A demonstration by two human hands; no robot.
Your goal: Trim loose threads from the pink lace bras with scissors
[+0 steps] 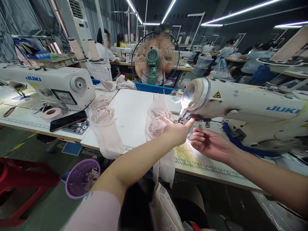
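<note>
My left hand (178, 132) reaches to the needle area of the right-hand white sewing machine (245, 99), one finger stretched up against the underside of its head. Its other fingers are hidden, so I cannot tell whether they grip anything. Just below and to the right, my right hand (209, 142) is closed, thumb and fingertips drawn together; what they pinch is too small to make out. A pale pink lace bra piece (157, 123) lies on the table beside my left hand, partly under my forearm, its fabric hanging over the front edge.
Another lace bra piece (103, 122) lies further left. Near the left sewing machine (50, 83) are a phone (68, 121) and a tape roll (52, 114). A purple basket (72, 181) and a red stool (26, 179) stand below. Behind the table is a large fan (141, 61).
</note>
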